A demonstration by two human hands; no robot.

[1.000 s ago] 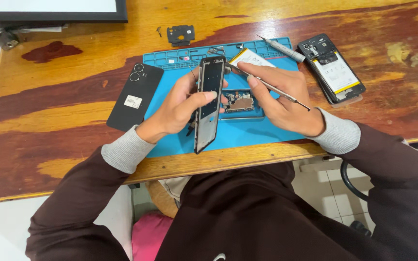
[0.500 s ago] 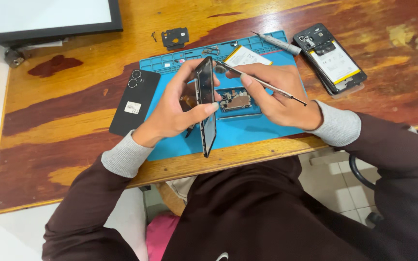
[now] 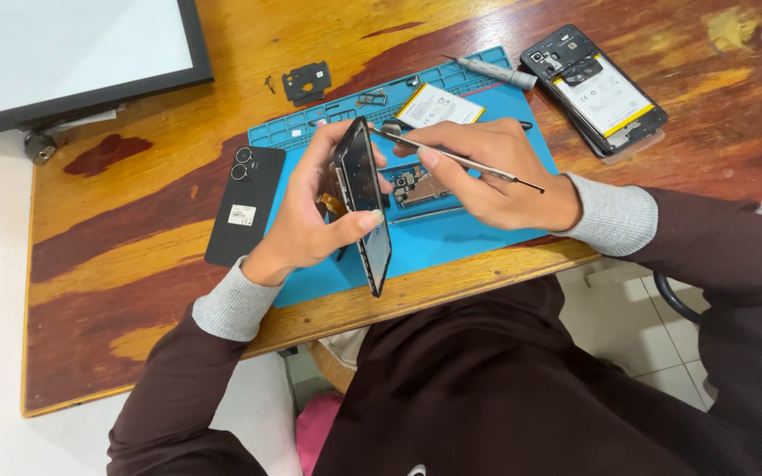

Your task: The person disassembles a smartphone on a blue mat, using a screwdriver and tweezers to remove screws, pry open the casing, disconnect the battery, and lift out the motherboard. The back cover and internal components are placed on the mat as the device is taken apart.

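Observation:
My left hand (image 3: 310, 220) grips a black phone screen frame (image 3: 364, 204), held up on its edge above the blue work mat (image 3: 469, 238). My right hand (image 3: 478, 167) holds a thin metal tool (image 3: 460, 159) like a pen, its left tip touching the top of the frame. Between my hands, on the mat, lies a small circuit board (image 3: 416, 187). An orange flex strip shows at the frame's left side, by my left fingers.
A black back cover (image 3: 247, 204) lies left of the mat. A loose battery (image 3: 438, 106) and a screwdriver (image 3: 496, 70) rest at the mat's far edge. An opened phone (image 3: 594, 88) sits far right. A small black part (image 3: 306, 82) and a dark-framed panel (image 3: 63, 53) are far left.
The view has shifted, so the desk sits further right in frame. My left hand has turned the frame more edge-on and my right hand has brought the tool's tip to its top.

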